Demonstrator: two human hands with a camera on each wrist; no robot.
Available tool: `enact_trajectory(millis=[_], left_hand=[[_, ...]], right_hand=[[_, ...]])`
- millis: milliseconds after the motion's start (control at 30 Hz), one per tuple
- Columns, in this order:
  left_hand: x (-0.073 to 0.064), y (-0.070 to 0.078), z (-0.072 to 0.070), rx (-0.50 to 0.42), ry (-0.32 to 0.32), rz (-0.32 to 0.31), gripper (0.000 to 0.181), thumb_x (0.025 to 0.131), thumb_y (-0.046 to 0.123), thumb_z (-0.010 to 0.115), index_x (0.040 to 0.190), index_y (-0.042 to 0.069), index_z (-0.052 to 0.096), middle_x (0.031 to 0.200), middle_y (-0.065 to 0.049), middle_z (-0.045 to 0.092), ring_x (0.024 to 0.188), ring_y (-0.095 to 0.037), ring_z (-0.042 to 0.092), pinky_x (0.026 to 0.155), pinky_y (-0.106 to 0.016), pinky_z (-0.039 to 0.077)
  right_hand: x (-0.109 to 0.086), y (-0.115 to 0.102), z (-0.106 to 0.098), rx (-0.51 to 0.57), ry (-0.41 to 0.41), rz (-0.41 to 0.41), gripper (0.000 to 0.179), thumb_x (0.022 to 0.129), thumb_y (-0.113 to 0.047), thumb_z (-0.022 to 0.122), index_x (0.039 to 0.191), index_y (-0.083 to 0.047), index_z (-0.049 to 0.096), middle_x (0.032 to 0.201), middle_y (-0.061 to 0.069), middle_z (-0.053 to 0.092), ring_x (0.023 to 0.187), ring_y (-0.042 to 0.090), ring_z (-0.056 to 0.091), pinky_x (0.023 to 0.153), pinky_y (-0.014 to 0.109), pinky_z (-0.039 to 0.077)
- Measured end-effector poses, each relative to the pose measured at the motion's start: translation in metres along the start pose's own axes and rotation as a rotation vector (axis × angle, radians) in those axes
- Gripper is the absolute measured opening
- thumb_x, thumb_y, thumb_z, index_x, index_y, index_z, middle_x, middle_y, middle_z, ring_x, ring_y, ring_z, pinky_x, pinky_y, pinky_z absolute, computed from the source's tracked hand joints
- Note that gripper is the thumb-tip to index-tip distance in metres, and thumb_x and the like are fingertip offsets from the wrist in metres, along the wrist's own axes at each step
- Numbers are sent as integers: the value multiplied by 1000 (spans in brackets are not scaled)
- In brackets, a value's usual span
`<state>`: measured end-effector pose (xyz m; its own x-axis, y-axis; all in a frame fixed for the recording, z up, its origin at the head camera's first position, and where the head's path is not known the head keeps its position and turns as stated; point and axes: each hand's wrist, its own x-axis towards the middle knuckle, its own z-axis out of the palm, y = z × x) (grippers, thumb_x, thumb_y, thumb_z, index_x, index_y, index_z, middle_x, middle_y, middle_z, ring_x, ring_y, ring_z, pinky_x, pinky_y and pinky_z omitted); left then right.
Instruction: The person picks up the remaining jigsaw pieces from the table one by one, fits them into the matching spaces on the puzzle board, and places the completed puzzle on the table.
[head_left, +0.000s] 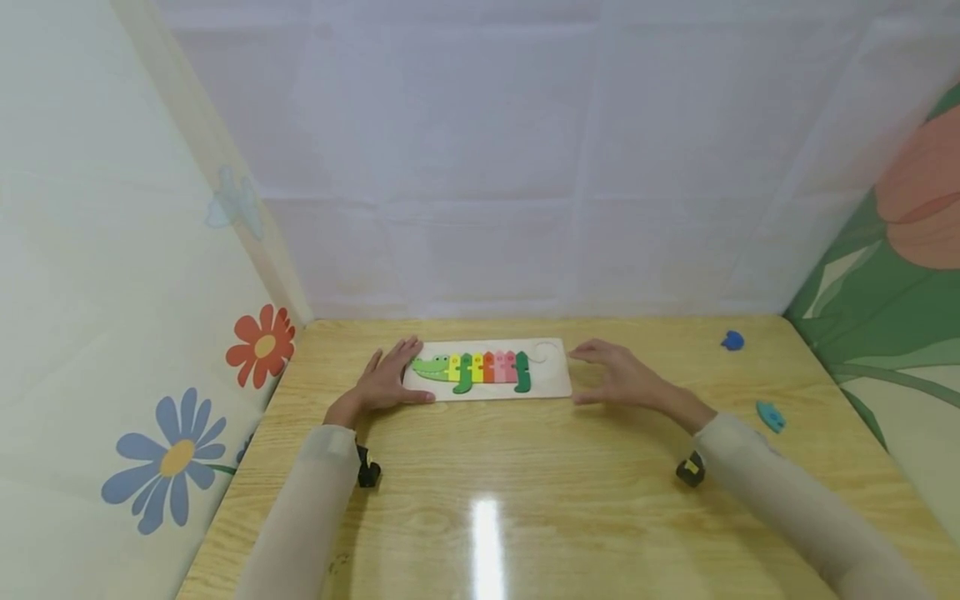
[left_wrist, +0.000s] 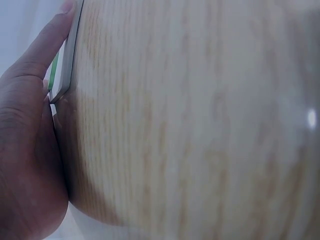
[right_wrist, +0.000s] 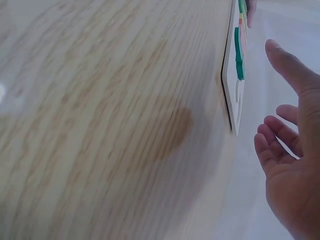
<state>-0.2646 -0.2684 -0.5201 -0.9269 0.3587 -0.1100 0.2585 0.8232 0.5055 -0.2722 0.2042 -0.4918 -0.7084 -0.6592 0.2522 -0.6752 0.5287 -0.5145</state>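
Observation:
A pale wooden puzzle board (head_left: 551, 379) lies flat on the table, with a crocodile of coloured pieces: a light green head (head_left: 431, 368), dark green legs, and yellow, orange and pink body sections. Its right end shows a curled outline on bare wood. My left hand (head_left: 384, 382) grips the left end, thumb along the near edge and fingers at the far corner. In the left wrist view the thumb (left_wrist: 42, 47) lies along the board's edge. My right hand (head_left: 618, 379) stands just off the right end, thumb and fingers spread apart, holding nothing.
To the right on the wooden table (head_left: 585, 500) lie a dark blue piece (head_left: 732, 340) near the back and a turquoise piece (head_left: 770, 416) closer to the right forearm. A white cloth wall (head_left: 450, 167) rises behind, with flower-printed cloth at both sides.

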Motion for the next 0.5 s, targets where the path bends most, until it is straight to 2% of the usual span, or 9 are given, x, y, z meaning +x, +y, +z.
enact_trajectory(millis=[233, 500], left_hand=[[-1, 1, -1, -1, -3, -5, 120, 86, 62, 81, 170, 5, 18, 178, -17, 10, 164, -38, 3, 127, -65, -7], [-3, 3, -2, -2, -1, -5, 118, 87, 60, 81, 170, 5, 18, 178, -16, 10, 164, -38, 3, 127, -64, -7]], right_hand=[[-14, 2, -7, -5, -15, 29, 80, 76, -32, 97, 139, 7, 65, 133, 24, 67, 122, 43, 65, 104, 59, 53], [-29, 10, -13, -48, -4, 2, 76, 76, -29, 97, 136, 6, 67, 131, 22, 67, 120, 42, 65, 102, 60, 54]])
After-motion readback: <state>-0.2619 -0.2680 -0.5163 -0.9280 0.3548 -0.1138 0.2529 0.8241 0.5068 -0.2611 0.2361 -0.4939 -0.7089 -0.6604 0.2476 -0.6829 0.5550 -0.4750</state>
